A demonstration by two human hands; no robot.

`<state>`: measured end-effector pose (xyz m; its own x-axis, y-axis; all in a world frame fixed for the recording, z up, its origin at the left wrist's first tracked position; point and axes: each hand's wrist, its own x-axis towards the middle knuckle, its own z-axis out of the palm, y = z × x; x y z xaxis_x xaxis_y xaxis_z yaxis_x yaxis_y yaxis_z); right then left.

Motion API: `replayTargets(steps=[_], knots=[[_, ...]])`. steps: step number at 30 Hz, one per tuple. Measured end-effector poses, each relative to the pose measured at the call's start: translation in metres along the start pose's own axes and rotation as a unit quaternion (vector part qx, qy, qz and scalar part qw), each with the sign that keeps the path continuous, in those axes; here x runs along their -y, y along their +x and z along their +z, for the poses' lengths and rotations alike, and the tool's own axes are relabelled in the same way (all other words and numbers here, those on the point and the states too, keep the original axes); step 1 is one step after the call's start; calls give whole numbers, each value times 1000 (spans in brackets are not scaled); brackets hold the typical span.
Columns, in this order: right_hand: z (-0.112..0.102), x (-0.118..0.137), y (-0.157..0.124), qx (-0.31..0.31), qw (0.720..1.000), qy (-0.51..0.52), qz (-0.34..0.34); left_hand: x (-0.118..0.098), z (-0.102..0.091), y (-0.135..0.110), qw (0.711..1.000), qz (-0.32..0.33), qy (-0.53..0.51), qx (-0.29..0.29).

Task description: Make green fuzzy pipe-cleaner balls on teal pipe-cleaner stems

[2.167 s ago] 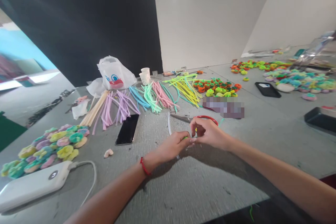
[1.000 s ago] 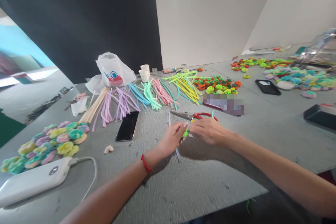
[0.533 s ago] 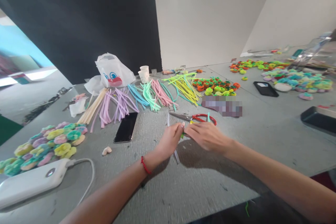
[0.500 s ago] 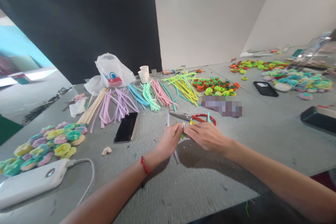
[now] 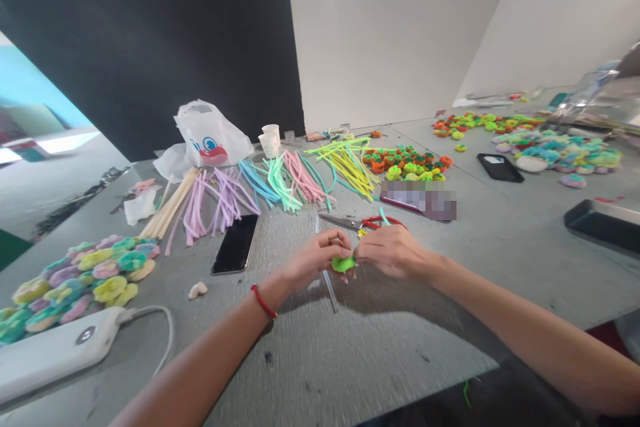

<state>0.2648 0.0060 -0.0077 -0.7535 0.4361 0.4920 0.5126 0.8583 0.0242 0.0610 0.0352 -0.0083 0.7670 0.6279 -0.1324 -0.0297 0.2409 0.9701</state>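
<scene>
Just above the table, my left hand (image 5: pixel 319 255) has its fingers curled round a bright green fuzzy piece (image 5: pixel 343 264), apparently of bent pipe cleaner. My right hand (image 5: pixel 393 251) pinches at the right edge of that same piece, knuckles up, its fingertips partly hidden. A teal pipe cleaner end (image 5: pixel 384 216) pokes up behind the right hand; whether the hand grips it I cannot tell. Beyond both hands lie scissors (image 5: pixel 343 221) with red handles, partly covered by the right hand. Under the left hand runs a thin translucent strip (image 5: pixel 330 292).
Bundles of purple (image 5: pixel 233 200), pink and yellow pipe cleaners (image 5: pixel 357 170) fan out behind. Finished orange and green pieces (image 5: pixel 407 163) sit at back right, pastel flowers (image 5: pixel 90 280) at left. A phone (image 5: pixel 236 244), power bank (image 5: pixel 60 350) and plastic bag (image 5: pixel 213 133) are also on the table.
My left hand has loosened and turned, so more of the green piece shows between the hands. The right hand stays close beside it. The view has shifted slightly.
</scene>
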Motion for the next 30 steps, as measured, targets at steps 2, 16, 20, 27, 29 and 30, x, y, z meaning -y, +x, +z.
replayTargets(steps=[2,16,20,27,29,30], knots=[[-1,3,1,-14,999,28,-2,0,-1,-2,999,-3,-21,45],[-5,14,3,-75,977,195,42,8,3,-4,992,63,-89,69],[-2,14,2,-111,983,141,44,10,1,-3,992,78,-94,37],[2,6,-1,-98,995,-5,7,12,4,1,992,60,-110,-11],[1,5,-1,-97,995,-8,2,12,4,0,993,45,-112,-8],[1,5,-1,-101,995,-1,4,12,3,0,992,39,-118,-7]])
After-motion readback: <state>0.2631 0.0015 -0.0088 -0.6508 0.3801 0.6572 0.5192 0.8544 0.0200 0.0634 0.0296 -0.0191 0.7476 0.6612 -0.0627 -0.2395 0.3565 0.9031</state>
